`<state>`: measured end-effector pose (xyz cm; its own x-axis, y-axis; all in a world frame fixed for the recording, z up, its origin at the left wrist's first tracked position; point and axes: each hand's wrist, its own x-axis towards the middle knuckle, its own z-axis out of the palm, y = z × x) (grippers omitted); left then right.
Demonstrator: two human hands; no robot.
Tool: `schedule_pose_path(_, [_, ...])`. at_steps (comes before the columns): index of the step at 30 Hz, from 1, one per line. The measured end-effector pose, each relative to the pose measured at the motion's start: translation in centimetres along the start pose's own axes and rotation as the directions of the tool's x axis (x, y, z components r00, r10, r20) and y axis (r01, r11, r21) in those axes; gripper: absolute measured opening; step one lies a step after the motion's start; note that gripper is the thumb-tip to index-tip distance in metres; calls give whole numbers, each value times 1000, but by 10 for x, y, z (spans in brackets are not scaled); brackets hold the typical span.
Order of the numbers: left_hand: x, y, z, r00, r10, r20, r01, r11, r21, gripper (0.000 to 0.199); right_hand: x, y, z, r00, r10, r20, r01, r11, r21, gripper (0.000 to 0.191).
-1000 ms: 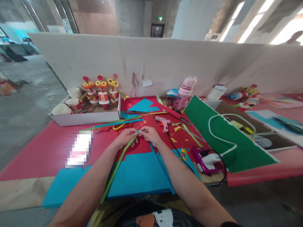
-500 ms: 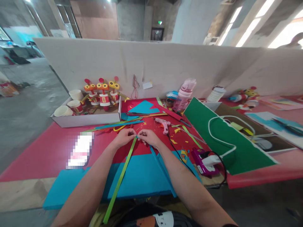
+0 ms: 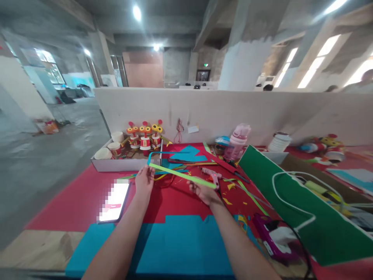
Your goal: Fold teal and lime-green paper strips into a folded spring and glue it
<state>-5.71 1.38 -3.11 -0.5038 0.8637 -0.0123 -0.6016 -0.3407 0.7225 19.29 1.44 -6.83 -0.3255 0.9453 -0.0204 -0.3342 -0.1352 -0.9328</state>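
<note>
My left hand (image 3: 145, 179) is closed, its fingertips pinching the corner where two paper strips meet. From that corner the light green paper strip (image 3: 180, 175) runs to the right, and a blue paper strip (image 3: 169, 152) bends up and away over the table. Under the far part of the green strip is my right hand (image 3: 202, 191), fingers curled against it. The strips are held above the red table cover (image 3: 163, 206). Just beyond my right hand lies a pink glue gun (image 3: 211, 175).
A white box (image 3: 128, 165) with paper cups and several red-and-yellow figures stands back left. A phone (image 3: 116, 206) lies near my left forearm. Blue sheets (image 3: 180, 249) cover the front edge. On the right are a purple power strip (image 3: 272, 237) and a green-sided box (image 3: 279, 210).
My hands have moved apart from their pinch together. The green strip has swung from pointing towards me to crossing between my hands; the blue one now points away. The view has tilted up.
</note>
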Motion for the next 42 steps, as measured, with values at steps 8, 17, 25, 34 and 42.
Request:
schedule_pose_path(8, [-48, -51, 17, 919, -344, 192, 315, 934, 165, 18, -4, 11, 43, 993, -102, -59, 88, 975, -204, 39])
schedule_pose_path(17, [-62, -65, 19, 836, -467, 289, 381, 872, 307, 24, 0, 12, 40, 944, -270, -190, 202, 927, -317, 27])
schedule_pose_path(25, [-57, -58, 19, 815, -450, 365, 308, 870, 385, 27, -2, 13, 40, 950, -199, -241, 111, 936, -335, 28])
schedule_pose_path(34, [-46, -58, 12, 850, -345, 399, 143, 878, 456, 24, -5, 22, 45, 977, -93, -192, 35, 957, -286, 32])
schedule_pose_path(42, [-47, -58, 14, 873, -293, 389, 97, 887, 451, 25, -4, 22, 44, 973, -98, -208, 45, 969, -242, 32])
